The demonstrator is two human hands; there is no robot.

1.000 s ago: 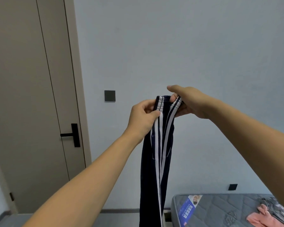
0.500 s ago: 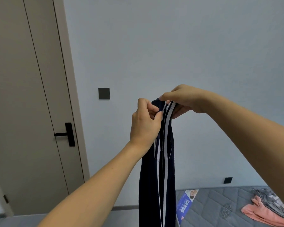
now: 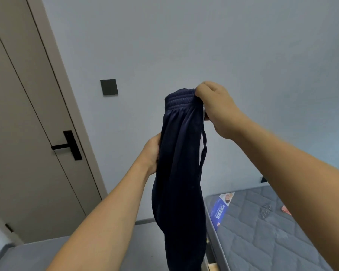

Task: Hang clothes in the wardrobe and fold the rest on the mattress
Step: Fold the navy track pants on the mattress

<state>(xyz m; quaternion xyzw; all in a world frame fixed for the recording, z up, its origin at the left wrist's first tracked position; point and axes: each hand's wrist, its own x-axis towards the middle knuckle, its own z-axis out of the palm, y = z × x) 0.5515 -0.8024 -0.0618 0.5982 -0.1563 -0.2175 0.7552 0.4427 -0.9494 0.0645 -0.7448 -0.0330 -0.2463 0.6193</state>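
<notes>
Dark navy track trousers (image 3: 181,173) with white side stripes hang in front of me, elastic waistband at the top. My right hand (image 3: 217,108) grips the waistband at its right end. My left hand (image 3: 152,153) is lower, at the trousers' left side, its fingers hidden behind the cloth. The trousers' legs drop out of view below. The grey quilted mattress (image 3: 266,231) lies low at the right, with a corner of pink cloth (image 3: 286,210) on it. No wardrobe is in view.
A beige door (image 3: 27,133) with a black handle (image 3: 69,146) stands shut at the left. A dark switch plate (image 3: 109,87) is on the grey wall. A blue label (image 3: 220,207) lies on the mattress's near corner. Grey floor runs below the door.
The trousers have turned so the plain side and waistband face me. My left hand has slid down from the waistband to the trousers' left side. The view has tilted.
</notes>
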